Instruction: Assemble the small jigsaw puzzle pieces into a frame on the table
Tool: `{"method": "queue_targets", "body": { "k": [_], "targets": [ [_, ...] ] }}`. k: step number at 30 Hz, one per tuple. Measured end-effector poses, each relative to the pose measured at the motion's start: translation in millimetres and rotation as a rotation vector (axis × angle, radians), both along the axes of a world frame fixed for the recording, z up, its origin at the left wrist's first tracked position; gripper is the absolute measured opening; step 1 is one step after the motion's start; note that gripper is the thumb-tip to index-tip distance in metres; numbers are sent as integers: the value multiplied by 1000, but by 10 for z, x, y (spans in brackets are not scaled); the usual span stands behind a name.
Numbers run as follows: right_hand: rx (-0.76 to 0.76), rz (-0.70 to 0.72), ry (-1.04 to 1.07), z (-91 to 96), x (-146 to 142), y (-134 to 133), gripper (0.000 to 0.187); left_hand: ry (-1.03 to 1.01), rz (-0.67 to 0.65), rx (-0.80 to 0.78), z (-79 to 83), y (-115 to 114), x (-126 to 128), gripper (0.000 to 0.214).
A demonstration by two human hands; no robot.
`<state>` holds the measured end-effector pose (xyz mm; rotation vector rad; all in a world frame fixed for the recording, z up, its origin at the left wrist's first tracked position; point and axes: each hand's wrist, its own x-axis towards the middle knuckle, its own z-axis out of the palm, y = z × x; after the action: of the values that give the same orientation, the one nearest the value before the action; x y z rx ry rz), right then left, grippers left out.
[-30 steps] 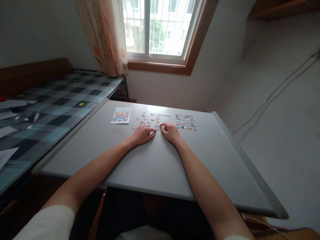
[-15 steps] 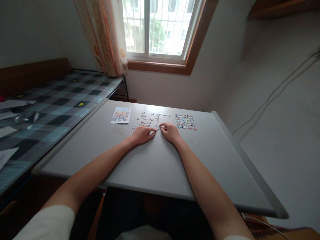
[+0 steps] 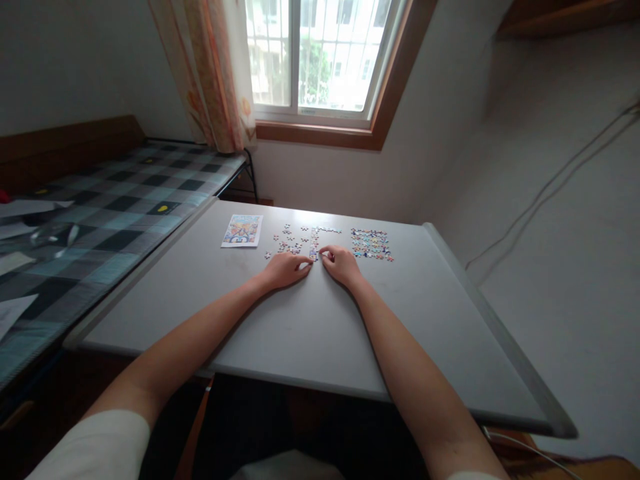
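An L-shaped strip of joined jigsaw puzzle pieces (image 3: 315, 240) lies on the grey-white table (image 3: 295, 327), one arm running toward me and the other to the right along the far side. At the strip's near end, my left hand (image 3: 286, 269) has its thumb and forefinger closed on a puzzle piece. My right hand (image 3: 342, 264) is curled at the right side of the same end, thumb and forefinger bent together against the pieces. What lies between its fingertips is too small to make out.
Left of the strip, loose puzzle pieces (image 3: 287, 245) are scattered. Rows of more pieces (image 3: 371, 244) lie to the right. A printed picture sheet (image 3: 242, 231) rests farther left. Beyond the table are a bed with a checked cover (image 3: 115, 193) and a window (image 3: 320, 60).
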<state>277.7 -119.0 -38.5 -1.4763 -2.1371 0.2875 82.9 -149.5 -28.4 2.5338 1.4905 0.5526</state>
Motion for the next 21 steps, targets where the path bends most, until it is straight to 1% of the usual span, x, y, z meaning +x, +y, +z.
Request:
{"method": "queue_targets", "body": {
  "k": [21],
  "targets": [
    [4,5,-1,-11,6,4,23,-3,1,-17,20,-9,3,34]
  ]
}}
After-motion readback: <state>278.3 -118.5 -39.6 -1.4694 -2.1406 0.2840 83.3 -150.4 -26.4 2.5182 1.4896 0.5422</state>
